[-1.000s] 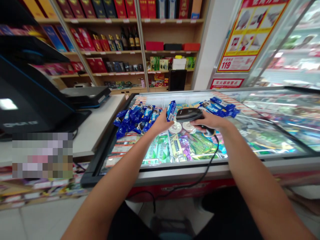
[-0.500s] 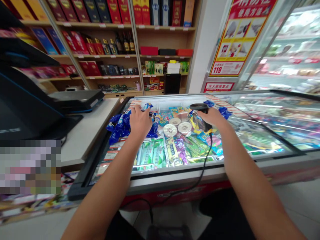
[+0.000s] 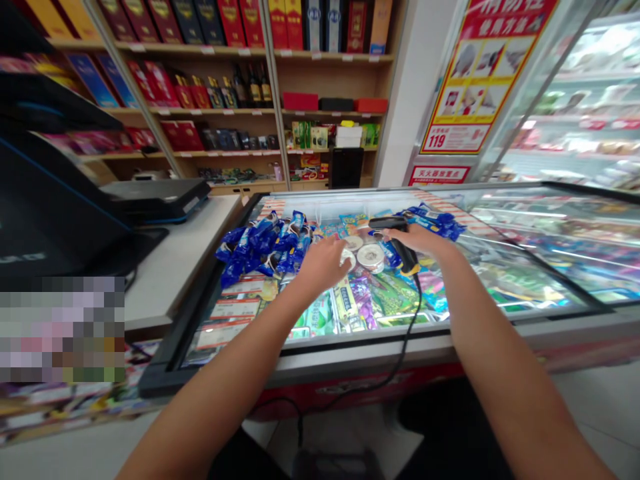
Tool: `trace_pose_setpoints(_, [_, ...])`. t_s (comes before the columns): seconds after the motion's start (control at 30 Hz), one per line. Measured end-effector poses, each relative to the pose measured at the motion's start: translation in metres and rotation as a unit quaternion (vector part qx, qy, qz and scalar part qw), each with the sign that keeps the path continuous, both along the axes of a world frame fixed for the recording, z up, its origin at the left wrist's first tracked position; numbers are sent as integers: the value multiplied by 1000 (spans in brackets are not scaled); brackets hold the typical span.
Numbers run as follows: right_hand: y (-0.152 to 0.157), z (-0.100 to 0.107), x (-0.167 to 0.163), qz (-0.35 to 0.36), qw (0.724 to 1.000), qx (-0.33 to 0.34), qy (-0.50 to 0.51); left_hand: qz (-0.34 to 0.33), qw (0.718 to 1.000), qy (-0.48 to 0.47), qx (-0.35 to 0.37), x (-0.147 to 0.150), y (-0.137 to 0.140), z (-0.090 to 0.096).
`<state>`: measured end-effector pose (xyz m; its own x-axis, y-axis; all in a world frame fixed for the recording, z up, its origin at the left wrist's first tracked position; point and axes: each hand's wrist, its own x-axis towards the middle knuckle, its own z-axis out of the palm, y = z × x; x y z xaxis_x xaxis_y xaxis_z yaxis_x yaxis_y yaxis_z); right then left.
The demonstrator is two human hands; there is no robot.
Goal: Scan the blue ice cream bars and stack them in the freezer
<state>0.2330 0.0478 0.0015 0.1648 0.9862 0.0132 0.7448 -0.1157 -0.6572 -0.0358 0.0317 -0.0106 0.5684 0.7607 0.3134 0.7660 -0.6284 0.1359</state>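
Note:
My left hand (image 3: 325, 263) reaches over the glass top of the chest freezer, fingers apart and nothing seen in them. To its left lies a heap of blue snack packets (image 3: 260, 241) on the glass. My right hand (image 3: 417, 239) is wrapped round a black barcode scanner (image 3: 400, 247), its head pointing left and its cable hanging down in front of the freezer. A blue packet (image 3: 391, 253) shows just below the scanner's head; whether the right hand touches it I cannot tell. Further blue packets (image 3: 443, 223) lie beyond and right of the right hand.
Ice creams and round tubs (image 3: 371, 256) show through the freezer's glass. A counter (image 3: 173, 260) with a black scale (image 3: 160, 199) and a till stands at the left. Behind are shelves (image 3: 220, 113) of boxes and bottles. The scanner cable (image 3: 407, 340) loops over the freezer's front edge.
My left hand has moved right, away from the left heap towards the scanner, and its fingers have spread. The scanner has shifted slightly left and tilted. A blue packet now shows beneath it.

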Motion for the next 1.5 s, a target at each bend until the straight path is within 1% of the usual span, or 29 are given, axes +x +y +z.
trace_pose_setpoints(0.03, [-1, 0, -3, 29, 998, -2, 62, -31, 999, -5, -37, 7, -5, -5])
trace_pose_setpoints(0.07, [-3, -1, -6, 55, 991, -10, 125, -48, 997, -7, -68, 13, -9, -10])
trace_pose_setpoints(0.13, [-6, -1, -13, 83, 968, -34, 233, -40, 995, -9, -93, 21, -15, -19])
trace_pose_setpoints(0.2, [-9, 0, -20, 81, 951, -53, 293, -16, 996, -3, -85, 25, -16, -25])
trace_pose_setpoints(0.3, [-12, 5, -25, 64, 944, -52, 319, 1, 998, 11, -61, 23, -9, -29])
trace_pose_setpoints(0.37, [-14, 9, -25, 76, 938, -44, 336, -4, 998, 2, -58, 20, -4, -29])
trace_pose_setpoints(0.47, [-18, 14, -23, 106, 927, -41, 358, -6, 998, -54, -41, 16, 4, -26])
trace_pose_setpoints(0.63, [-23, 16, -21, 110, 933, -37, 340, 8, 989, -146, 28, 2, 12, -11])
trace_pose_setpoints(0.7, [-25, 17, -22, 122, 930, -38, 343, 8, 983, -176, 57, -5, 16, -4])
trace_pose_setpoints(0.8, [-25, 18, -23, 148, 916, -42, 371, 5, 970, -227, 83, -16, 24, 4])
trace_pose_setpoints(0.9, [-25, 20, -23, 174, 901, -49, 395, 18, 956, -278, 85, -24, 31, 10])
trace_pose_setpoints(0.97, [-25, 21, -23, 188, 894, -50, 403, 25, 951, -297, 86, -27, 35, 13])
trace_pose_setpoints(1.07, [-25, 21, -23, 198, 893, -44, 402, 28, 950, -300, 82, -29, 37, 14])
trace_pose_setpoints(1.2, [-24, 18, -21, 192, 895, -27, 403, 31, 949, -304, 79, -30, 37, 14])
trace_pose_setpoints(1.23, [-22, 17, -21, 185, 899, -21, 397, 31, 948, -306, 83, -31, 38, 14])
trace_pose_setpoints(1.3, [-18, 14, -21, 148, 919, 9, 365, 38, 945, -311, 91, -34, 39, 16])
trace_pose_setpoints(1.37, [-12, 11, -19, 77, 950, 64, 294, 61, 942, -313, 107, -42, 42, 21])
trace_pose_setpoints(1.43, [-5, 6, -16, -4, 979, 105, 173, 103, 938, -305, 130, -54, 47, 26])
trace_pose_setpoints(1.5, [0, 2, -11, -53, 994, 93, 36, 150, 938, -281, 140, -67, 50, 32])
